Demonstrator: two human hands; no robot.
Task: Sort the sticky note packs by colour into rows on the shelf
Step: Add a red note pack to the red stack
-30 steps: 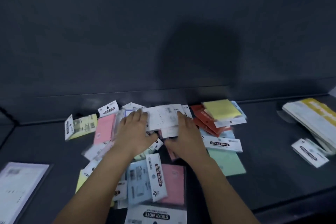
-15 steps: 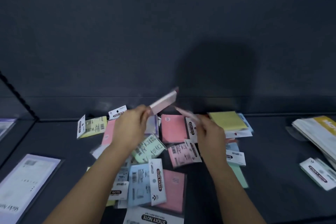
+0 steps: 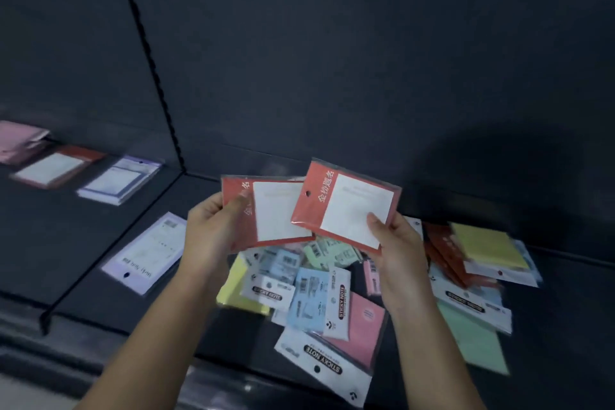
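Observation:
Each hand holds a red sticky note pack above the shelf. My left hand (image 3: pixel 216 226) grips one red pack (image 3: pixel 276 213) by its left edge, thumb on top. My right hand (image 3: pixel 396 243) pinches the other red pack (image 3: pixel 349 206) at its lower right corner; this pack overlaps the first. Below them a loose pile of packs (image 3: pixel 316 293) in blue, green, yellow and pink lies on the dark shelf (image 3: pixel 100 276). More red packs (image 3: pixel 446 253) and a yellow pack (image 3: pixel 486 243) sit at the right of the pile.
A lilac pack (image 3: pixel 146 253) lies alone left of the pile. Beyond a shelf divider (image 3: pixel 149 53), the left bay holds a blue-edged pack (image 3: pixel 119 180), a red pack (image 3: pixel 56 166) and a pink pack (image 3: pixel 20 140) in a row. A dark back panel rises behind.
Both hands lifted out of the pile, each now showing a red pack face-up and held higher. The view swung left, bringing the left bay into sight.

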